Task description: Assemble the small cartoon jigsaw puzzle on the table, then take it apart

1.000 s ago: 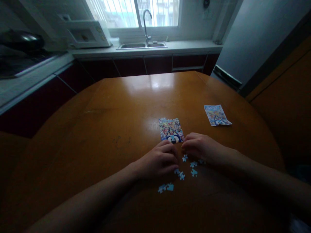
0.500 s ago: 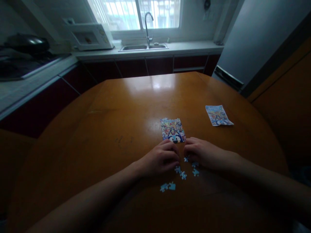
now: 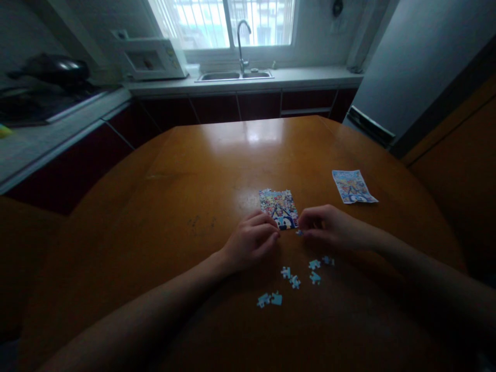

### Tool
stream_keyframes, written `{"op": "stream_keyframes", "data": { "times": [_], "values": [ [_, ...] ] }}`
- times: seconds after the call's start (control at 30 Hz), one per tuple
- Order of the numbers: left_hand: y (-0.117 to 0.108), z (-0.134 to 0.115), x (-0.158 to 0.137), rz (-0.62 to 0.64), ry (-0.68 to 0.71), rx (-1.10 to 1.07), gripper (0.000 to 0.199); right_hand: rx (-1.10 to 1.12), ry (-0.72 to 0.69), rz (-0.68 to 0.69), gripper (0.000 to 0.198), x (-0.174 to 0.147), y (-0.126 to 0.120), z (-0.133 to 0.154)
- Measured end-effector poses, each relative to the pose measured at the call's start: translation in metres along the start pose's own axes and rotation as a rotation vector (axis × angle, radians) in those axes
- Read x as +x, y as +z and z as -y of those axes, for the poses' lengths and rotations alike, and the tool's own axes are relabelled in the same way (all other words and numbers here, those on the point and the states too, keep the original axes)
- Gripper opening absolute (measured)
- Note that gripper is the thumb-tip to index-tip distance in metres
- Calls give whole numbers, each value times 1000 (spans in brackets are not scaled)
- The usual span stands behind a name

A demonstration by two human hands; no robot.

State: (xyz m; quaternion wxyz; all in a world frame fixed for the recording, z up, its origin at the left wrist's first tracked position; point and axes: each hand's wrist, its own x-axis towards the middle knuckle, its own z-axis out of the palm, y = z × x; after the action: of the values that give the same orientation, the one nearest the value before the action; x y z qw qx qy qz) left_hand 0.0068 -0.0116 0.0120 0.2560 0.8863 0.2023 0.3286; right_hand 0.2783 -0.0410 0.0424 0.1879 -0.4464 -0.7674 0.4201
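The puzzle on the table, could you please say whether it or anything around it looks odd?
The puzzle has a ragged far edge, unlike its straight left side, and the paper to its right looks bent at its near right corner.

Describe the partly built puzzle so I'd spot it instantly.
On the big wooden table, look where the left hand and right hand nearly meet. The partly built puzzle is the crowded, colourful picture just beyond. Unlike the printed sheet to its right, its far edge is ragged.
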Motion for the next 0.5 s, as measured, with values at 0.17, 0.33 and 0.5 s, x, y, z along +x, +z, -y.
{"op": "stream_keyframes", "data": {
  "times": [0.17,0.33,0.5],
  "values": [
    [-7,21,1,-47,-173,276,31,93,-55,-245,14,53,-36,-36],
    [-3,25,-3,104,-232,382,41,27,-97,-376,13,108,-40,-57],
    [-1,25,-5,150,-268,402,41,-34,-146,-323,13,138,-27,-61]
  ]
}}
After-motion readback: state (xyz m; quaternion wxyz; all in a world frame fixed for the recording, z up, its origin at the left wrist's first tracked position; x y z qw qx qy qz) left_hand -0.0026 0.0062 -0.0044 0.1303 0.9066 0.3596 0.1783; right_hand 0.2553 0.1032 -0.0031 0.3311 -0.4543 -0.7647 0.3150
